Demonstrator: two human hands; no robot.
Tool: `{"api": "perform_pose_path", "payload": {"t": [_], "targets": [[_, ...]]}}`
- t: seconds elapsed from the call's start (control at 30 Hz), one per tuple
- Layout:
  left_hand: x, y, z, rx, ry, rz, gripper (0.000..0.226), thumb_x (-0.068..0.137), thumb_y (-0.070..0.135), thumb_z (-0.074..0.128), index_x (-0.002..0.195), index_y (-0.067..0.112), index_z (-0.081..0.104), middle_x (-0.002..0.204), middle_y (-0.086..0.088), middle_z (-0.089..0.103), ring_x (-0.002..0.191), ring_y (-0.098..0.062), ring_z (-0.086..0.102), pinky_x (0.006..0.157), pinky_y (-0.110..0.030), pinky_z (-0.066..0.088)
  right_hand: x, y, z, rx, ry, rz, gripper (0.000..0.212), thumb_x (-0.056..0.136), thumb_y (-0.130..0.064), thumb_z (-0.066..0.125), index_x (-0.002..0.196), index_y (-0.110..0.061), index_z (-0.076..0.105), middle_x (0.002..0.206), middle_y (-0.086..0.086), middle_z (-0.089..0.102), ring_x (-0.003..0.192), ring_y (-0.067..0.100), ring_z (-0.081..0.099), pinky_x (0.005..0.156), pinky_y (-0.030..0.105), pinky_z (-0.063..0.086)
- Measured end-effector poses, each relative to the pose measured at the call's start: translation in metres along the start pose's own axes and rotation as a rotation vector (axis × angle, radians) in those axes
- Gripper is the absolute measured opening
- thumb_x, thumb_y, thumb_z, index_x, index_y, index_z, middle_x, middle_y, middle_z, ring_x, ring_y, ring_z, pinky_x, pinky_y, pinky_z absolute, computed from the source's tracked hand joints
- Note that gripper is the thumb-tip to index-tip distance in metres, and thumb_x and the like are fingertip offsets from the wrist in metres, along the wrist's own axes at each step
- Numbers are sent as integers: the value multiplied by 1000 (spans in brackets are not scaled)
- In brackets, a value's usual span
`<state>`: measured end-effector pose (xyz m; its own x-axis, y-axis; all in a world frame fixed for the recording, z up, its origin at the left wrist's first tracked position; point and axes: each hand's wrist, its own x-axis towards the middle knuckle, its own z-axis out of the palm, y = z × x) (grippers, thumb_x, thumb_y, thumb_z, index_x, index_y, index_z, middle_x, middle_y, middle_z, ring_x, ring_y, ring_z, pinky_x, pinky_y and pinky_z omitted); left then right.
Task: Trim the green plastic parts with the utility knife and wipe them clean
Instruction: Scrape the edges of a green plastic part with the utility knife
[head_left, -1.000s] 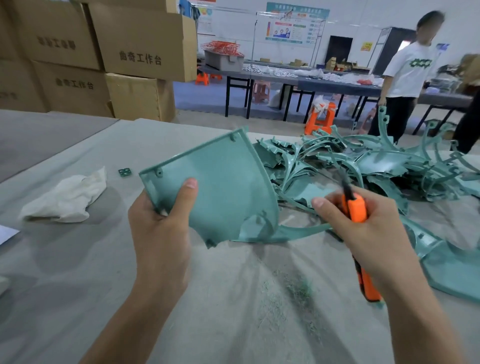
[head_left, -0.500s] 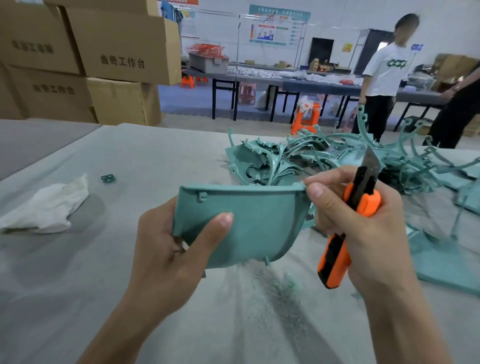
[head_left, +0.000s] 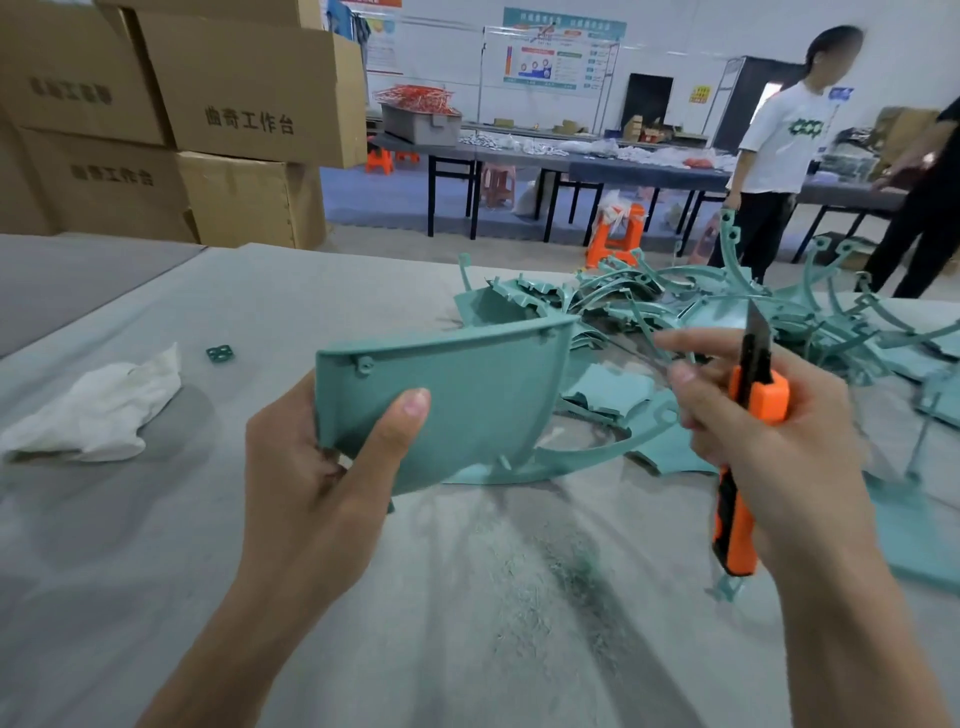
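My left hand (head_left: 322, 467) grips a curved green plastic panel (head_left: 467, 395) by its left end, thumb on the face, holding it above the table. My right hand (head_left: 774, 447) grips an orange and black utility knife (head_left: 748, 431) with the blade pointing up, a little to the right of the panel and apart from its edge. A pile of green plastic parts (head_left: 727, 312) lies behind and to the right. A crumpled white cloth (head_left: 98, 410) rests on the table at the left.
Green shavings (head_left: 561, 566) are scattered on the grey table (head_left: 156, 571) in front of me. A small green scrap (head_left: 221, 354) lies near the cloth. Cardboard boxes (head_left: 208, 130) stand at the back left. Two people (head_left: 779, 156) stand beyond the table.
The panel was turned from upright to lying long edge up. My right hand drew the knife off the panel's right end, a short way to the right.
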<state>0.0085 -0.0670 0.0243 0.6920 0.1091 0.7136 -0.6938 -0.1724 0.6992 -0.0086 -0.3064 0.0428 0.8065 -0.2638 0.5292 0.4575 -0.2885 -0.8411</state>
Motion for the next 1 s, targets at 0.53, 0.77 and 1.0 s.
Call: {"api": "perform_pose_path", "payload": {"t": [0.53, 0.77, 1.0], "targets": [[-4, 4, 6, 130, -130, 117, 11, 83, 32, 58, 81, 43, 57, 79, 43, 60, 70, 19, 58, 58, 2, 40, -7, 7, 30, 169, -3, -17, 15, 91, -14, 68, 78, -20, 66, 56, -16, 48, 51, 7, 36, 51, 19, 32], [-4, 3, 5, 102, -123, 88, 14, 83, 34, 59, 81, 47, 63, 79, 40, 63, 70, 16, 60, 56, -1, 43, -8, 2, 28, 161, -15, -73, 3, 84, -22, 71, 86, -24, 70, 56, -6, 41, 52, 15, 34, 49, 28, 31], [-4, 7, 8, 151, -181, 170, 16, 85, 27, 58, 86, 43, 55, 82, 45, 59, 73, 21, 57, 60, 3, 39, -12, 1, 41, 146, -14, -146, 14, 77, -12, 76, 76, -25, 74, 58, 19, 43, 54, 30, 35, 50, 24, 31]]}}
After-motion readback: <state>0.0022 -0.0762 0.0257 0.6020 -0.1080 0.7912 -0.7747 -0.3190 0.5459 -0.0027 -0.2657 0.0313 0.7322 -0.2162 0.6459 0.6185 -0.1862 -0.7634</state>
